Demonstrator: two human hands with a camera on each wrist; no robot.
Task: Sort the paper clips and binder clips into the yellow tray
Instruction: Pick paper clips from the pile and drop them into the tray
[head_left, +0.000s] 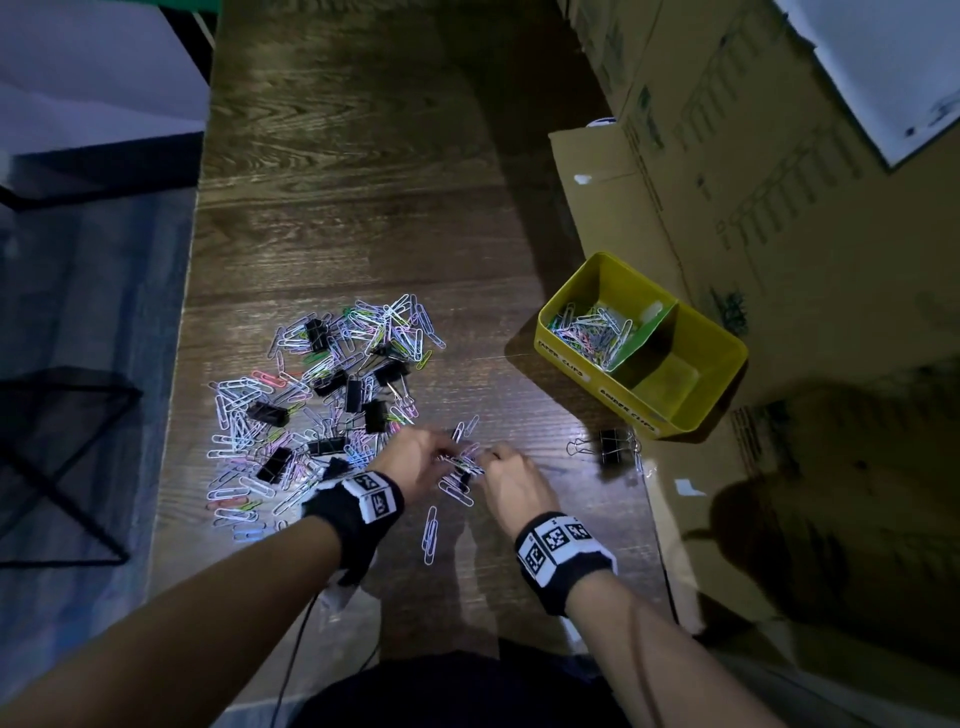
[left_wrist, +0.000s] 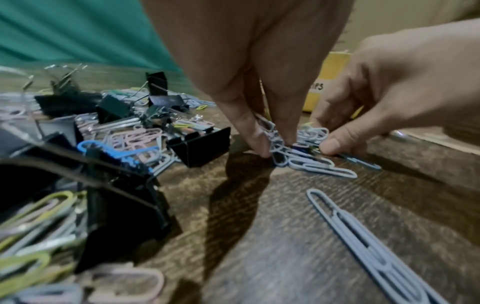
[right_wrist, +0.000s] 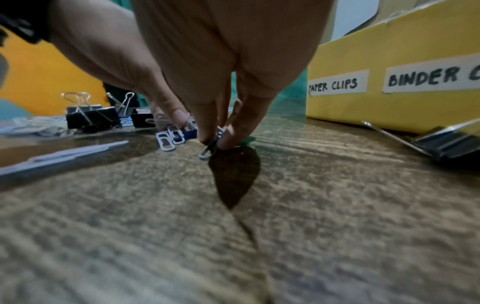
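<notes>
Yellow plastic catches the eye first from above: the yellow two-compartment tray (head_left: 719, 347) sits at the right of the dark wood-grain table (head_left: 363, 156), its near-left compartment holding a heap of pastel wire paper clips (head_left: 592, 332) and the other compartment looking bare. A wide mixed pile of coloured paper clips and black binder clips (head_left: 322, 395) spreads across the table's left half, well apart from the tray, and one black binder clip with silver handles (head_left: 610, 446) lies just beside the tray's near wall. Both hands meet over a small cluster of pale paper clips (head_left: 460, 467) between pile and tray, the left hand (head_left: 415, 460) and the right hand (head_left: 511, 480) close together. From the left wrist, the left thumb and fingers are curled downward and pinch several linked blue-white clips against the table, while the right hand's fingertips (left_wrist: 331, 147) press the far end of the same cluster. From the right wrist, the right thumb and forefinger pinch a single small clip at the table surface; the tray's handwritten labels (right_wrist: 337, 84) read "PAPER CLIPS" and "BINDER C", the rest cut off. I judge the risk lies in tangling: the clips look hooked through one another, so a lift could drag strays along and scatter them short of the tray, or carry a binder clip into the paper-clip side.
</notes>
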